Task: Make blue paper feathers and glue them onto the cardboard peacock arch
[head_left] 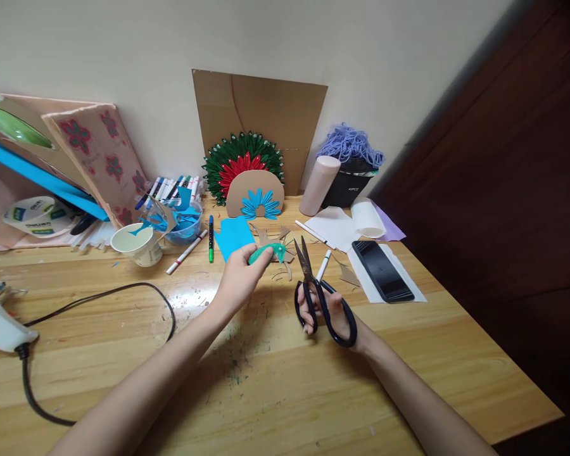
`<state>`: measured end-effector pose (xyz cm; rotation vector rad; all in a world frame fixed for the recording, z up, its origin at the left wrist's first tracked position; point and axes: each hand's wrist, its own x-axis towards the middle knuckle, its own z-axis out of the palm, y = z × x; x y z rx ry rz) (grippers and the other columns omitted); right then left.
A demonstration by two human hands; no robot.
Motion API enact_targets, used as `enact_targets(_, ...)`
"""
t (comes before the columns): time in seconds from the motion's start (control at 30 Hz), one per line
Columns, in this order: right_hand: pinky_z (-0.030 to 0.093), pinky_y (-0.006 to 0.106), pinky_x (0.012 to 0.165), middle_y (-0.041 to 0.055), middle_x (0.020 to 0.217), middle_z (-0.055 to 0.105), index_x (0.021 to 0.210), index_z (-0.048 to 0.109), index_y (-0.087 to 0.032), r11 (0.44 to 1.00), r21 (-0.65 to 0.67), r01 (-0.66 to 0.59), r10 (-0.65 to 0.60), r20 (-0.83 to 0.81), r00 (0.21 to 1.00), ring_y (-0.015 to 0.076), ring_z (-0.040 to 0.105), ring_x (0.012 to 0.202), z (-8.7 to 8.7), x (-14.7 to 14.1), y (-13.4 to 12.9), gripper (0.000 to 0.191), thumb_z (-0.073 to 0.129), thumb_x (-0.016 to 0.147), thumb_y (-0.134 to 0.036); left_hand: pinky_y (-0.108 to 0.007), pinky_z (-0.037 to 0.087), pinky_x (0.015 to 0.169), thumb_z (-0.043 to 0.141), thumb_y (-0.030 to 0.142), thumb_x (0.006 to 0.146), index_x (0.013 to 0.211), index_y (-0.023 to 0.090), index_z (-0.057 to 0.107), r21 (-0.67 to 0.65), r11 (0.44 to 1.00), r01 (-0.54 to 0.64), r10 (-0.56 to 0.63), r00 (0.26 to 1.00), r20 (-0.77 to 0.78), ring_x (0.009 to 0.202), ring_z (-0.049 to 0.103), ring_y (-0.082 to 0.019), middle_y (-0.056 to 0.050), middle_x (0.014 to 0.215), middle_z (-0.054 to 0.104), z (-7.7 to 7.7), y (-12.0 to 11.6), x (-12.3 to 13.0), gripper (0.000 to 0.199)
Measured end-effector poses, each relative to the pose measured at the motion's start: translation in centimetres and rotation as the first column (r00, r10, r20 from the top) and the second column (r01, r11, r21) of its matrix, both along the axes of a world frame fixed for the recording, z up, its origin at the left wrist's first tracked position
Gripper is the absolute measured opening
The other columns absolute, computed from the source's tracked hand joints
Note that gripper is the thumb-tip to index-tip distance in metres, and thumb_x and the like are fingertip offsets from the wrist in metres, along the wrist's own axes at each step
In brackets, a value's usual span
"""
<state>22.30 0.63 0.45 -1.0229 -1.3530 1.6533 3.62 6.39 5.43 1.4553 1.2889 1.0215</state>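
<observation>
Gripping a green cut-out [265,254] at the centre of the frame, your left hand [241,273] is pinching it between thumb and fingers, the pointed tip facing right. Right of centre, your right hand [336,311] is holding black-handled scissors [308,273]; its fingers are curling through the loops, and the blades are pointing up the frame, slightly parted. Beyond the cut-out, a blue sheet [235,234] is lying on the bench [285,405]. Upper centre: a green-and-red petalled ornament [243,158] is standing before a cardboard panel [275,114]; a rounded cardboard piece [254,181] bearing blue petals is standing in front. Right: a dark phone [382,271] is resting on white paper [418,295]. Left of centre: a paper cup [147,253] is standing beside a tub [185,237] holding blue scraps. Left edge: a white corded tool [2,323] is lying.
</observation>
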Motion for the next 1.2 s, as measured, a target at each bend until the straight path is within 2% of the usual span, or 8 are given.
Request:
enact_targets(0.27,0.042,0.022,0.044,-0.0063,0.051,0.043,0.08,0.047,-0.019,0.997,-0.076,0.005,-0.012,-0.09,0.996,0.0077,0.04,0.043,-0.2,-0.1,0.0,0.072,0.047,0.053,-0.086,-0.024,0.03,0.055,0.053,0.043,0.078,0.069,0.016,0.062,-0.005,0.998,0.066,-0.066,0.996,-0.053,0.056,0.042,-0.012,0.001,0.06,0.052,-0.3,0.2,-0.3,0.03)
enact_targets(0.47,0.041,0.019,0.041,-0.0072,0.052,0.04,0.081,0.047,-0.019,0.998,-0.067,-0.001,-0.006,-0.099,0.995,0.0064,0.038,0.043,-0.5,0.0,0.0,0.066,0.049,0.059,-0.082,-0.025,0.031,0.059,0.052,0.042,0.079,0.07,0.015,0.061,0.006,0.998,0.067,-0.066,0.994,-0.087,0.059,0.042,-0.012,0.001,0.062,0.053,-0.2,0.2,-0.2,0.03)
enact_targets(0.73,0.037,0.017,0.037,-0.0074,0.053,0.038,0.078,0.047,-0.019,0.989,-0.147,0.017,-0.037,-0.136,0.99,0.0056,0.036,0.043,-0.5,-0.1,0.1,0.067,0.06,0.052,-0.079,-0.026,0.032,0.062,0.051,0.042,0.079,0.07,0.015,0.062,0.017,0.998,0.065,-0.063,0.992,-0.11,0.062,0.046,-0.014,0.0,0.064,0.055,0.1,0.1,-0.1,0.03)
enact_targets(0.83,0.036,0.016,0.036,-0.0082,0.052,0.037,0.077,0.047,-0.019,0.985,-0.17,0.017,-0.037,-0.117,0.992,0.005,0.034,0.042,-0.2,-0.2,0.2,0.068,0.061,0.049,-0.079,-0.025,0.032,0.061,0.051,0.041,0.079,0.07,0.015,0.062,0.016,0.998,0.062,-0.06,0.992,-0.115,0.062,0.046,-0.014,0.0,0.065,0.057,0.1,0.1,-0.2,0.029)
enact_targets(1.07,0.034,0.015,0.034,-0.0095,0.05,0.035,0.073,0.043,-0.019,0.99,-0.135,0.052,-0.055,-0.017,0.998,0.0042,0.032,0.04,1.3,-0.7,0.1,0.07,0.059,0.047,-0.082,-0.025,0.032,0.06,0.051,0.041,0.079,0.072,0.015,0.065,0.019,0.998,0.066,-0.063,0.993,-0.102,0.063,0.048,-0.015,-0.001,0.067,0.061,0.0,0.2,-0.2,0.03)
enact_targets(1.2,0.033,0.015,0.035,-0.0091,0.053,0.035,0.073,0.04,-0.02,0.993,-0.107,0.047,-0.045,0.021,0.999,0.0042,0.032,0.041,1.3,-0.5,-0.1,0.069,0.057,0.048,-0.083,-0.025,0.034,0.062,0.051,0.04,0.08,0.073,0.015,0.066,0.03,0.998,0.06,-0.056,0.993,-0.107,0.065,0.051,-0.015,-0.002,0.07,0.063,0.0,0.3,-0.3,0.03)
